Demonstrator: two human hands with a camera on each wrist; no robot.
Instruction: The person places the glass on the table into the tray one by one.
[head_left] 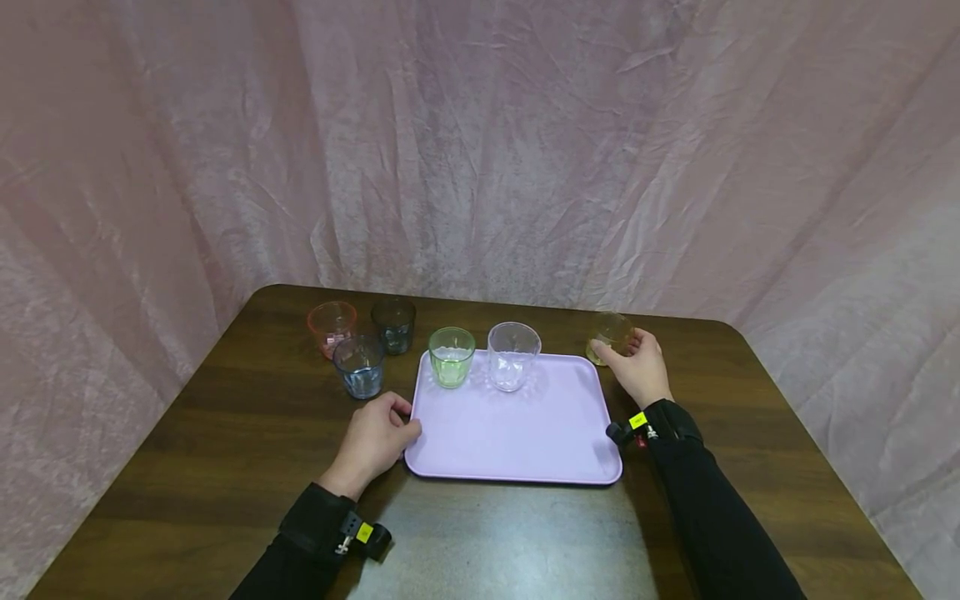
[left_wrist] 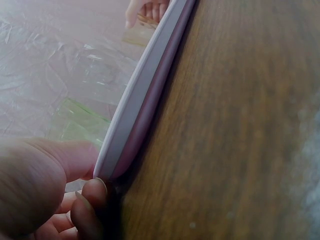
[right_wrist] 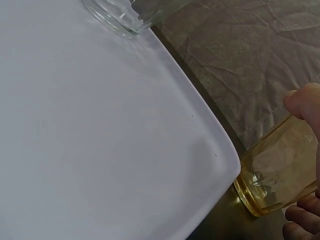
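A lilac tray [head_left: 517, 433] lies on the table, and my left hand [head_left: 377, 435] pinches its left edge. Thumb and fingertips meet at the tray rim [left_wrist: 132, 95] in the left wrist view. Past the tray's far right corner, my right hand [head_left: 639, 367] grips a yellow glass tumbler [head_left: 609, 333]. Its base is close by the tray corner in the right wrist view, where the amber glass [right_wrist: 275, 175] shows between thumb and fingers. On the tray's far side stand a green glass [head_left: 452, 358] and a larger clear glass [head_left: 513, 357], both upright.
Left of the tray, a blue glass [head_left: 360, 368], a pink-orange glass [head_left: 330, 323] and a dark grey glass [head_left: 393, 323] stand grouped on the wooden table [head_left: 247, 450]. A pinkish curtain [head_left: 465, 150] hangs behind the table's far edge.
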